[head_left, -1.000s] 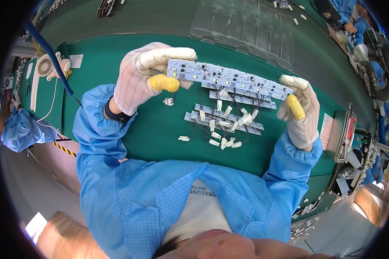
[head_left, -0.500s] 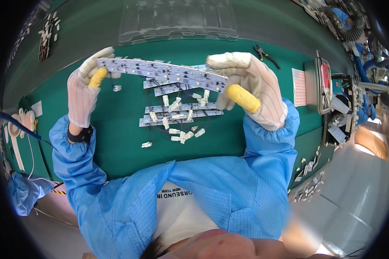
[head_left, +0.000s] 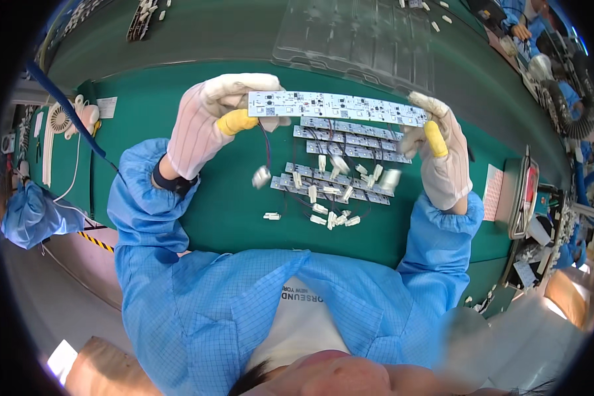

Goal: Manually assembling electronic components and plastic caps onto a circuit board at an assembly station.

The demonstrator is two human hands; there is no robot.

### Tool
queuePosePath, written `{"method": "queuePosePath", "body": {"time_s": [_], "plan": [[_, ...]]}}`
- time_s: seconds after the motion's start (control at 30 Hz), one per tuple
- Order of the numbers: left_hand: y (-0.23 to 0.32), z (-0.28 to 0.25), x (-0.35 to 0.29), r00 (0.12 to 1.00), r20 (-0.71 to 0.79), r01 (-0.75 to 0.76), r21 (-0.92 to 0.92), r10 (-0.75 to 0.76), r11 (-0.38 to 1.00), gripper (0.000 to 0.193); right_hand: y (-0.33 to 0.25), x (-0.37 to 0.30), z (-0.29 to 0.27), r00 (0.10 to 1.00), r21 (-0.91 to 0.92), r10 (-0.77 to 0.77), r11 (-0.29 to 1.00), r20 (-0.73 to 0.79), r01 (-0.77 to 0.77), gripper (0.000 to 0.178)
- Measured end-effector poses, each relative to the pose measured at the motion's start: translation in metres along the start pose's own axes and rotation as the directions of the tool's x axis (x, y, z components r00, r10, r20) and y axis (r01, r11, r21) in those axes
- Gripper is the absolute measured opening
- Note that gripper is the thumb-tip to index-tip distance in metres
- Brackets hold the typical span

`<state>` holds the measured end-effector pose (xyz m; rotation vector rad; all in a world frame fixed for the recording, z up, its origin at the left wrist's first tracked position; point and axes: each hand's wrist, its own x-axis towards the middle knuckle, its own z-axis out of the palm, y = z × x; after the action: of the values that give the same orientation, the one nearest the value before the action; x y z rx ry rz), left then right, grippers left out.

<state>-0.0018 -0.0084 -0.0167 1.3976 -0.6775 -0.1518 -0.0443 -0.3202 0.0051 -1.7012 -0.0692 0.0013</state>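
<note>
A long, narrow white LED circuit board (head_left: pixel 336 105) is held up above the table, its component side facing me. My left hand (head_left: pixel 228 109), in a striped white glove with a yellow thumb cover, pinches its left end. The right end is pinched by my right hand (head_left: pixel 439 145), gloved the same way. Dark wires hang from the board near my left hand, ending in a blurred white connector (head_left: pixel 261 177). Below the held board, similar strips lie in an upper group (head_left: pixel 356 149) and a lower group (head_left: pixel 336 185), with several white plug connectors (head_left: pixel 319 208) on and before them.
A clear plastic tray (head_left: pixel 356 46) lies beyond the green mat (head_left: pixel 231 228). At the left are a small white fan (head_left: pixel 63 121) and a blue hose (head_left: pixel 65 105). On the right stand a metal-rimmed box (head_left: pixel 523 198) and a red-marked sheet (head_left: pixel 492 191). Other people work at the sides.
The view has shifted, so the table things appear farther right. The held board has turned from a slanting position to nearly level, its face more toward me. Both hands still grip its ends.
</note>
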Motion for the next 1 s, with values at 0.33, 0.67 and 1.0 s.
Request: {"method": "queuePosePath", "body": {"time_s": [0.33, 0.67, 1.0], "plan": [[-0.002, -0.016, 0.013, 0.991, -0.041, 0.134, 0.412, -0.128, 0.901, 0.024, -0.008, 0.014, -0.007, 0.993, -0.185, 0.111, 0.977, 0.041, -0.102, 0.041], [-0.016, -0.013, 0.003, 0.989, -0.128, 0.117, 0.432, -0.068, 0.894, 0.027, 0.009, 0.009, -0.02, 0.976, -0.05, 0.064, 0.997, 0.207, -0.055, 0.009], [-0.017, -0.009, 0.003, 0.962, -0.271, 0.083, 0.272, -0.006, 0.959, 0.076, 0.045, 0.033, -0.033, 0.993, -0.427, -0.097, 0.897, 0.071, 0.119, 0.017]]}}
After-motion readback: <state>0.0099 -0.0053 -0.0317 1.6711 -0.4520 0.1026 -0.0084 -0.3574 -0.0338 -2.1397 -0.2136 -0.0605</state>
